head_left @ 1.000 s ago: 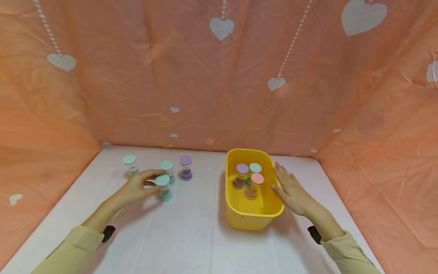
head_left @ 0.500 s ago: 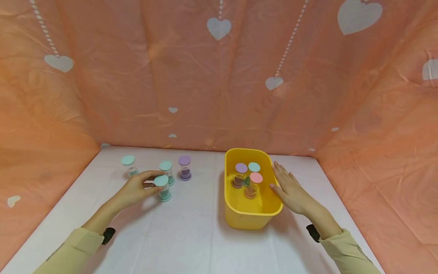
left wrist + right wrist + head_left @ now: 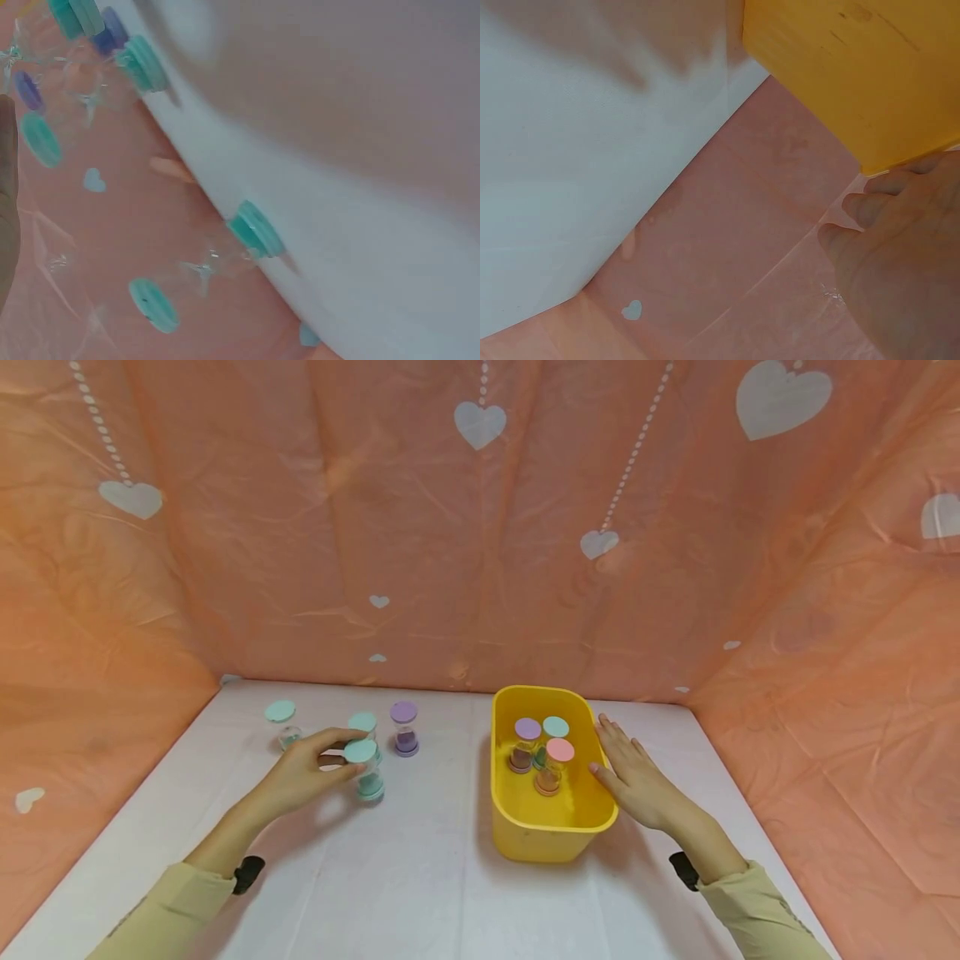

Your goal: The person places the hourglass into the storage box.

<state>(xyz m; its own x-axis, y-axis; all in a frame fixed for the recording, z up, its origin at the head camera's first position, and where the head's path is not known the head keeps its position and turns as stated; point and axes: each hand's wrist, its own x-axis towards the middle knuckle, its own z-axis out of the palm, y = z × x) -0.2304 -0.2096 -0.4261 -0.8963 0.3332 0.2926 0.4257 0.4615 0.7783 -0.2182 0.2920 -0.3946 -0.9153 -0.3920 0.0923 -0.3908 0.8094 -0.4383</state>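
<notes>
My left hand (image 3: 300, 774) pinches a mint-capped sand timer (image 3: 370, 777) between thumb and fingers. It leans slightly; whether its base touches the table I cannot tell. Just behind it a second mint-capped timer (image 3: 363, 722) is partly hidden, and a purple-capped timer (image 3: 405, 731) stands to its right. Another mint-capped timer (image 3: 251, 231) stands apart on the far left, partly covered by the hand in the head view. With fingers straight, my right hand (image 3: 643, 789) rests against the right rim of a yellow bin (image 3: 555, 843). Inside are purple-, mint- and pink-capped timers (image 3: 549, 779).
A white table surface (image 3: 405, 893) lies under everything. Orange cloth (image 3: 480, 568) printed with pale hearts hangs behind and along both sides. The bin stands right of the table's middle, its wall (image 3: 840, 75) filling a corner of the right wrist view.
The held sand timer has shifted a little to the right and now leans, with my left hand moving along. My right hand stays at the bin's rim. The view has drifted slightly.
</notes>
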